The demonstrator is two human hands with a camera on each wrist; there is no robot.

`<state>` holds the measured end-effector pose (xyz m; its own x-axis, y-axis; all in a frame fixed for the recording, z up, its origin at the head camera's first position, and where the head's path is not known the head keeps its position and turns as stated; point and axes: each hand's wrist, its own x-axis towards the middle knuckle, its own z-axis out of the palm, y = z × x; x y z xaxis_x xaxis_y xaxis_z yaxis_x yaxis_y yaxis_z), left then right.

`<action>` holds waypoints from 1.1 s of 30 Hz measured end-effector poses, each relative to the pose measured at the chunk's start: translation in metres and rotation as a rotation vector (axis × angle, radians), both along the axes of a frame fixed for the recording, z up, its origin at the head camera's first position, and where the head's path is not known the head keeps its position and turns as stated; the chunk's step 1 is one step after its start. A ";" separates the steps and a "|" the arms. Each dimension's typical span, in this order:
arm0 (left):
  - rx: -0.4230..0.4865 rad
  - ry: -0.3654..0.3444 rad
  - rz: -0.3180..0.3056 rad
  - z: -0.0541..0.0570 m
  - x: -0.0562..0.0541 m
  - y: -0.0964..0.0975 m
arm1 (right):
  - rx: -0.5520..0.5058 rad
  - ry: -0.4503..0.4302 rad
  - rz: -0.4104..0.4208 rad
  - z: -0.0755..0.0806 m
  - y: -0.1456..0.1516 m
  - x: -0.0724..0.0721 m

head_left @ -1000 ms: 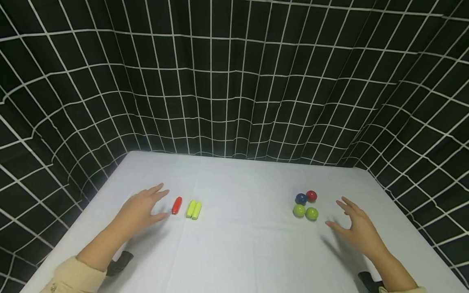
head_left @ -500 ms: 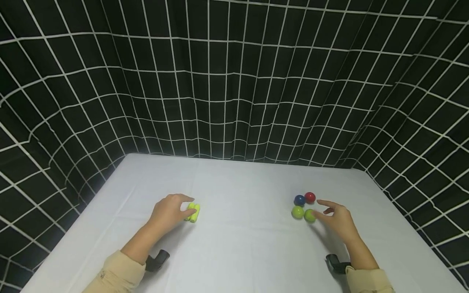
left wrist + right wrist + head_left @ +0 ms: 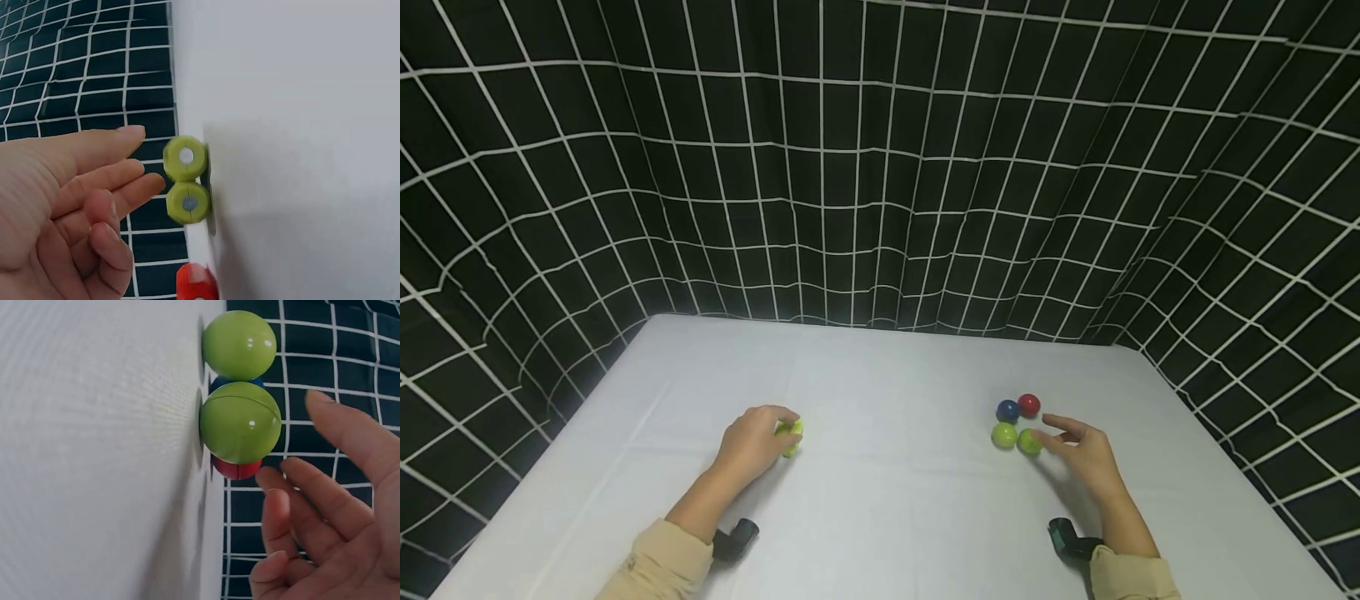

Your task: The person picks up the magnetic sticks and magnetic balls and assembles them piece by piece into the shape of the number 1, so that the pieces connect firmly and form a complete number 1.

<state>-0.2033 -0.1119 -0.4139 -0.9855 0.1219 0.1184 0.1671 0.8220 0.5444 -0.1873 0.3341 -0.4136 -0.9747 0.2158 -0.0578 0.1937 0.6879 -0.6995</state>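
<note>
Two short yellow-green sticks (image 3: 185,156) lie side by side on the white table, each with a pale round spot on its end. My left hand (image 3: 752,442) hovers over them, partly hiding them in the head view. In the left wrist view its thumb and fingers stand just beside the sticks, apparently holding nothing. A red stick (image 3: 196,283) lies nearby, hidden behind that hand in the head view. My right hand (image 3: 1084,454) is beside the nearer right green ball (image 3: 1029,442), thumb and fingers spread apart, with nothing held. Another green ball (image 3: 1004,434) sits next to it.
A blue ball (image 3: 1008,411) and a red ball (image 3: 1029,405) touch behind the green ones. White cloth covers the table (image 3: 895,500). A black curtain with white grid lines (image 3: 865,167) rises behind and at both sides.
My left hand has moved right, past the red stick to the yellow-green sticks. The right hand has come left to the green balls. Over the last half second both have moved only slightly.
</note>
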 end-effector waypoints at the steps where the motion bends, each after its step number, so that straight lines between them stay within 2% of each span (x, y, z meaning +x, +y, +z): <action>1: 0.000 -0.002 0.003 -0.001 0.000 0.000 | -0.005 -0.004 -0.002 -0.001 0.000 0.000; 11: 0.012 -0.001 0.003 -0.005 0.002 0.002 | -0.046 -0.024 -0.013 -0.010 0.002 0.002; 18: 0.014 0.015 0.018 -0.009 -0.001 0.004 | -0.063 -0.009 -0.013 -0.016 0.003 0.000; 33: 0.003 0.027 -0.010 -0.013 -0.002 0.008 | -0.103 -0.032 0.029 -0.020 0.002 -0.002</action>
<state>-0.2051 -0.1043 -0.4269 -0.9805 0.1316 0.1457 0.1904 0.8186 0.5418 -0.1893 0.3358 -0.4337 -0.9778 0.1787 -0.1090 0.1978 0.6182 -0.7608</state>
